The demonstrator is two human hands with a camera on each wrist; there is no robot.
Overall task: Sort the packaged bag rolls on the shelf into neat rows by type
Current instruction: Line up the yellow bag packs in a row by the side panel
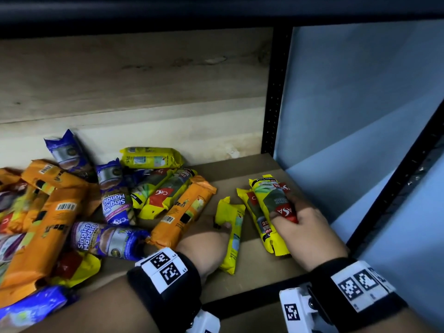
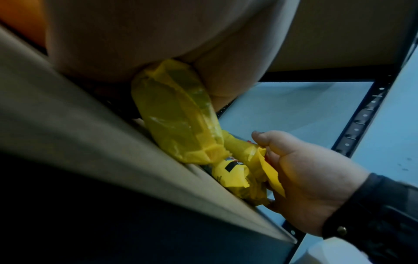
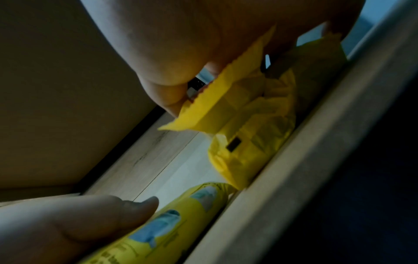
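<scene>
My left hand [image 1: 222, 228] holds a plain yellow bag-roll pack [image 1: 231, 236] lying lengthwise on the shelf board [image 1: 252, 267], thumb on its upper part. The left wrist view shows that pack [image 2: 176, 114] pinched under my palm. My right hand [image 1: 288, 212] grips a yellow-and-red pack [image 1: 269, 198] with fingers curled over it. This pack lies on top of a second pack of the same kind [image 1: 258, 227] near the shelf's right end. In the right wrist view the gripped pack [image 3: 248, 125] sits under my fingers, with the plain yellow pack [image 3: 158, 226] below it.
A loose pile of orange [image 1: 45, 227], purple [image 1: 113, 203] and yellow [image 1: 150, 157] packs fills the shelf's left half. A wooden back panel [image 1: 144, 92] stands behind. A black upright post [image 1: 274, 104] and a pale blue side wall [image 1: 360, 116] bound the right.
</scene>
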